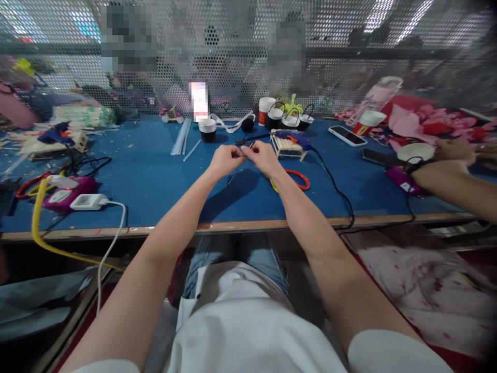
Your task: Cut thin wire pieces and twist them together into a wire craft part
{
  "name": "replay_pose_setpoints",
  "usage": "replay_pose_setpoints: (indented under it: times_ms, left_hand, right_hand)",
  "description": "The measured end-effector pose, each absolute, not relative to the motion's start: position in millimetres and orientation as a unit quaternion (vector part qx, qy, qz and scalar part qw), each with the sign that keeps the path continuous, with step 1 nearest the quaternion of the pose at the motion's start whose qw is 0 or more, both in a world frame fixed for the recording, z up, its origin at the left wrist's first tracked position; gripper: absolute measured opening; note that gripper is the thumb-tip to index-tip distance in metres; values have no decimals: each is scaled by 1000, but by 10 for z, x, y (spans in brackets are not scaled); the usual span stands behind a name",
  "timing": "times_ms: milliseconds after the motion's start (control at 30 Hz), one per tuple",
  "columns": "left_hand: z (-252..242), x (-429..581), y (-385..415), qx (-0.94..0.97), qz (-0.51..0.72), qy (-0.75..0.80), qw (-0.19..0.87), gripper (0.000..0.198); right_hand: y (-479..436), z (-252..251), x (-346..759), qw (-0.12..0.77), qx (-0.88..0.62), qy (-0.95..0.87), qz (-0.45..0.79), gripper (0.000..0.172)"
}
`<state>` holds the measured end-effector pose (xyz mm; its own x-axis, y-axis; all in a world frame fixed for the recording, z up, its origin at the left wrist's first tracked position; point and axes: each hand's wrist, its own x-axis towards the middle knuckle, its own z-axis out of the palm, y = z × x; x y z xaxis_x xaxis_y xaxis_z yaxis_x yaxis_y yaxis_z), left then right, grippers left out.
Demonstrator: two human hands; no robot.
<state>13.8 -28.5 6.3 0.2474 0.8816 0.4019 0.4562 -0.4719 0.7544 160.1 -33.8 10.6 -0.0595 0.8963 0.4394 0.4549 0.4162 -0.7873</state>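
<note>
Above the blue table [163,181], my left hand [226,160] and my right hand [264,158] meet with fingertips pinched close together. Between them they hold a thin, dark, wire-like strand, mostly covered by the fingers. A finer line hangs below my left fingers, too faint to name. Just behind the hands lies a small dark tool-like item [241,142]. To the right of my right hand, a blue glue gun [297,138] rests on a small wooden rack [289,151]. A red ring-shaped handle or tape roll [302,179] lies partly behind my right forearm.
Glue sticks [182,137], a black-and-white cup [207,131] and several small cups with wire handles [274,118] stand farther back. A purple power strip [72,192] sits left, a phone [347,135] right. Another person's arm [454,181] reaches in from the right. A perforated metal screen [233,62] borders the back.
</note>
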Motion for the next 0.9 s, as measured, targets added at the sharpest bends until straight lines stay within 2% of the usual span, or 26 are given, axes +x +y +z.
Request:
replay_pose_setpoints:
  times_ms: [133,233,367,733,800,900]
  left_hand:
    - [108,136,-331,713,424,413,375,13]
    - [130,135,-353,699,413,399,426,12]
    - [120,143,-347,699,421,398,418,12]
    - [56,162,-315,747,404,425,311,13]
    - [55,163,-314,748,403,420,319,13]
    - [72,157,-323,734,409,409,356,13]
  right_hand:
    - [-327,97,1629,488,-402,-679,374,36]
    - [-281,71,1652,498,-376,-672,398,37]
    - [-273,63,1655,503,-405,-670,367,40]
    - [-248,39,1635,502,-470,-698,200,43]
    - [-257,40,1632,507,-464,-689,231,44]
    - [-269,44,1639,496,-427,-672,346,42]
